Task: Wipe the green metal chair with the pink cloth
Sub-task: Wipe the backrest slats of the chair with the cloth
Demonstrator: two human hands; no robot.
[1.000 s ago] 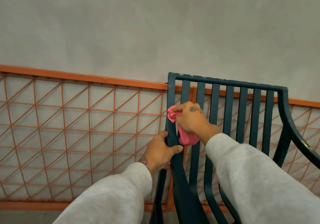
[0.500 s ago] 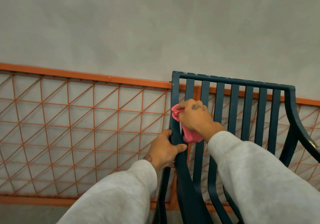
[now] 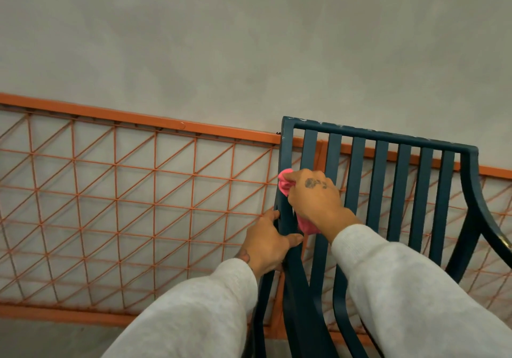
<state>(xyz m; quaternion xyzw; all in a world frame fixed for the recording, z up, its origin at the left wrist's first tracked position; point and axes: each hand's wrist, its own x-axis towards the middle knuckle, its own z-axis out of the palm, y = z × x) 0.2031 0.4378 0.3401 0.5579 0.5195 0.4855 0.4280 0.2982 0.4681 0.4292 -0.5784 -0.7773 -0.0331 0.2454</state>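
The green metal chair [image 3: 380,186] sat slightly further right in view than a second before, both hands unmoved on it.
The right hand [image 3: 313,197] pressed the bunched pink cloth [image 3: 284,184] to the left upright; the left hand [image 3: 266,244] wrapped its fingers round that post lower down, before an orange wire fence [image 3: 138,119].

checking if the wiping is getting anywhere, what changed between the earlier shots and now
Nothing clear has moved. The right hand holds the pink cloth against the left upright of the green metal chair at about the same height as before, and the left hand grips that upright just below it, as earlier. Only the view has shifted slightly.
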